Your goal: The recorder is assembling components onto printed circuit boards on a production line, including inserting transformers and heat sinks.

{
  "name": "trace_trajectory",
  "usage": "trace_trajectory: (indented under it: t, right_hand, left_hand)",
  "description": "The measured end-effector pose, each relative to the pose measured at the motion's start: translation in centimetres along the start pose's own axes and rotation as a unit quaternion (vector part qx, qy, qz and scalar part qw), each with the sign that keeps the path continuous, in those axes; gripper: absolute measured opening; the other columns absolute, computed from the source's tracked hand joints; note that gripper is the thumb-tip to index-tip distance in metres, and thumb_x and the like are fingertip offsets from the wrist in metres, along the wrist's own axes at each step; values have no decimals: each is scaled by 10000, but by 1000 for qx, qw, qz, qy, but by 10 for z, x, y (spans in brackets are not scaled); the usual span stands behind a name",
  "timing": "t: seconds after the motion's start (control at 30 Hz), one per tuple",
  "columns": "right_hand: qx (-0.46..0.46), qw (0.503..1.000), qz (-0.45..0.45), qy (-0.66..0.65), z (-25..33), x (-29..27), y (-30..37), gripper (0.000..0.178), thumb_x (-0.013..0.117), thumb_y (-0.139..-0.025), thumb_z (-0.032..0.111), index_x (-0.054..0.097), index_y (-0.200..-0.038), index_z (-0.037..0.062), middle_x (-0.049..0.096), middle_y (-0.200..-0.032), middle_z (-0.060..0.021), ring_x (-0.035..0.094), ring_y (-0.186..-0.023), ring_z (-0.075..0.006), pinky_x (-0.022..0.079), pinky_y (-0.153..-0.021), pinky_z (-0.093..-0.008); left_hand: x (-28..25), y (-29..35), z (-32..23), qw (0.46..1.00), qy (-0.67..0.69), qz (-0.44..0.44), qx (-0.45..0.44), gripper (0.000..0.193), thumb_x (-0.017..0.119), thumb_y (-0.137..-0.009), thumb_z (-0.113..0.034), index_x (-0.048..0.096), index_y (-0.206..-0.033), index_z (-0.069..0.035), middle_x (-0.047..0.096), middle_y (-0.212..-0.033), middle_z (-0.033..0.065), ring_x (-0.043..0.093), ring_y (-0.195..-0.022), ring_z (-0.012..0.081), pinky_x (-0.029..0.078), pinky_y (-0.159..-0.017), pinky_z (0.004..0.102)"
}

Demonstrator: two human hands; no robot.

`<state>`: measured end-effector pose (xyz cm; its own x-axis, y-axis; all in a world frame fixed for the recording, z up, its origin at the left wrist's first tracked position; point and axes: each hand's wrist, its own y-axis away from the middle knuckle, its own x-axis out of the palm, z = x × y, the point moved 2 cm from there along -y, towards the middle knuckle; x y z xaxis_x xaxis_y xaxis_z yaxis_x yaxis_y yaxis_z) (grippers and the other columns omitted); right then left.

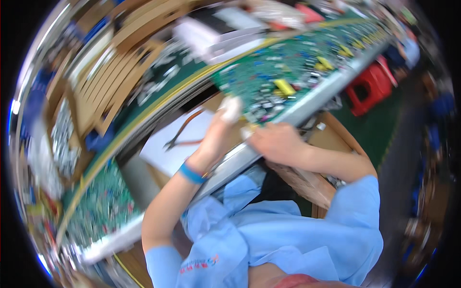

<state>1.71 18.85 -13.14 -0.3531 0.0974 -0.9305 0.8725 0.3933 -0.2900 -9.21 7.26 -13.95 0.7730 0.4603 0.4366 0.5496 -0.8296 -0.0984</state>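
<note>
A green circuit board [249,72] full of small blue, silver and yellow parts lies along the metal rail of a conveyor. My left hand [218,129], with white coverings on its fingertips and a blue band at its wrist, closes on the board's left edge. At the near left corner my right hand [278,142] has its fingers curled in against the board, just over the rail. Motion blurs both sets of fingertips. Left of my left hand, side cutters [183,132] with orange-red handles rest on a white sheet [161,146].
The pale metal rail [225,168] runs diagonally in front of me. More green boards [103,206] lie at its lower left. Cardboard dividers [108,79] and a white box [204,38] stand beyond the conveyor. A red stool [370,91] stands at the right, past an open carton [338,137].
</note>
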Motion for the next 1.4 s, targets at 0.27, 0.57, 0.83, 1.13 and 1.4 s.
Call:
trace_trajectory:
  t: [0.27, 0.57, 0.83, 1.13, 1.4]
  right_hand:
    - [64, 996, 36, -54, -26, 7, 9, 491, 541, -774, -12, 554, -1251, 101, 644, -1048, -118, 650, -836, -310, 523, -650, -405]
    - [42, 987, 23, -157, -51, -15, -14, 317, 586, -883, 68, 575, -1198, 99, 648, -1009, -141, 640, -784, -347, 503, -643, -422]
    - [8, 985, -8, -173, -44, -24, -100, 317, 607, -865, 76, 584, -1180, 104, 636, -1043, -126, 635, -791, -346, 504, -641, -409]
    - [-14, 995, -8, -102, -60, 22, -196, 367, 593, -854, 86, 538, -1216, 116, 572, -1179, -89, 623, -889, -358, 519, -728, -436]
    - [22, 986, 40, -161, -64, 55, -251, 327, 592, -878, 179, 570, -1195, 102, 576, -1152, -92, 598, -1032, -304, 499, -844, -417]
  left_hand:
    - [3, -10, -3, 995, -86, -53, -5, 718, 624, -910, -396, 351, -1363, 90, 510, -1300, 209, 481, -1188, 239, 390, -1006, 334]
    - [-60, 178, -151, 677, -647, -348, 45, 374, 670, -819, -142, 633, -1177, -38, 651, -1130, 183, 604, -1085, 291, 470, -922, 372]
    - [-161, 320, -157, 324, -803, -499, -31, 276, 517, -857, -47, 653, -1098, -57, 682, -812, 148, 649, -802, 306, 334, -976, 471]
    - [-234, 335, -174, 277, -814, -463, -215, 148, 486, -818, -68, 615, -870, -18, 653, -800, 178, 630, -822, 357, 266, -1014, 560]
    - [-214, 317, -173, 304, -810, -446, -228, 163, 508, -885, -105, 607, -825, 11, 637, -790, 192, 625, -781, 358, 250, -1042, 559]
